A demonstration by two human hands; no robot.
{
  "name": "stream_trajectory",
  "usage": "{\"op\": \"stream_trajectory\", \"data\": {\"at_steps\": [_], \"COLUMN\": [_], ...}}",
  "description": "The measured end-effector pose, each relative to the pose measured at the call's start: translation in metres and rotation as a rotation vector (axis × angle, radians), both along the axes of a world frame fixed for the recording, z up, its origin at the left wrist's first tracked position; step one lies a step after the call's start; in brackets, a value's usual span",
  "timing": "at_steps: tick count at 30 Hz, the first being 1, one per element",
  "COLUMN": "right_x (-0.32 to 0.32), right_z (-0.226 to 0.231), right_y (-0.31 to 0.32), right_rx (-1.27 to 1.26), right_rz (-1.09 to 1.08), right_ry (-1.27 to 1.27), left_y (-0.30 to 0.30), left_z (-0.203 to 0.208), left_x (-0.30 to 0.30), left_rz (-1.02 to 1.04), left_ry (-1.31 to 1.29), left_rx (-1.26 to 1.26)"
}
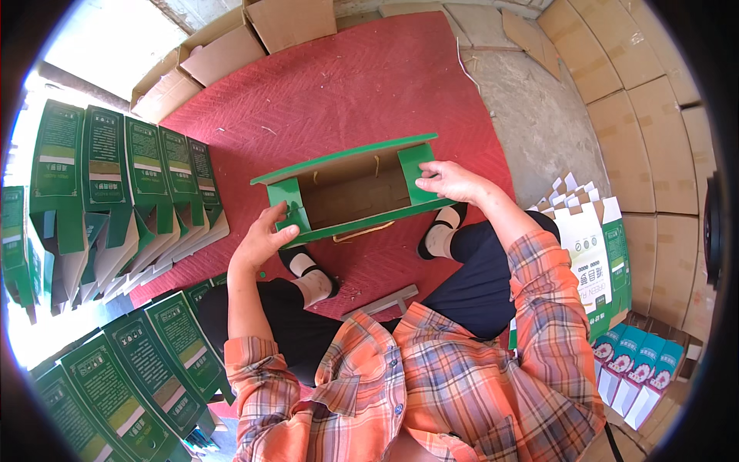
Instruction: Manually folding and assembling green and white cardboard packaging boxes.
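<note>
A green cardboard box (356,202) with a bare brown inside lies top-up between my feet, its two end flaps folded inward. A long green lid edge rises along its far side, and cord handles show inside and on the near side. My left hand (266,233) grips the left end, fingers at the flap and thumb over the near corner. At the opposite end, my right hand (456,183) has its thumb and fingers around the edge of the right flap.
Green cartons (127,165) stand in a row at left, with more green cartons (146,362) below. White-and-green cartons (589,254) and small teal boxes (643,358) are at right. Brown boxes (647,131) form a stack beyond them. A red mat (331,92) covers the floor.
</note>
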State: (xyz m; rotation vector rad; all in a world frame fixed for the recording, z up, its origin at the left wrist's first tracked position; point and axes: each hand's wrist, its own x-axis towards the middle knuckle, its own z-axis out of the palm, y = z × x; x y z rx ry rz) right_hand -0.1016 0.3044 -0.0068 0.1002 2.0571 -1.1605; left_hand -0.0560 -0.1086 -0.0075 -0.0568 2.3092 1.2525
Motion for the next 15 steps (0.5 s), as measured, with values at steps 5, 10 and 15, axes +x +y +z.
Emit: {"op": "stream_trajectory", "data": {"at_steps": [5, 10, 15], "right_x": [0.006, 0.003, 0.017], "right_z": [-0.006, -0.01, -0.017], "right_y": [0.003, -0.005, -0.024], "right_rx": [0.034, 0.123, 0.458], "right_rz": [0.088, 0.081, 0.129], "right_ry": [0.168, 0.211, 0.734], "left_y": [0.006, 0.014, 0.032], "left_z": [-0.005, -0.024, -0.032], "left_x": [-0.001, -0.009, -0.004], "left_rz": [-0.019, 0.175, -0.018], "left_ry": [0.048, 0.207, 0.568], "left_rx": [-0.005, -0.134, -0.504]}}
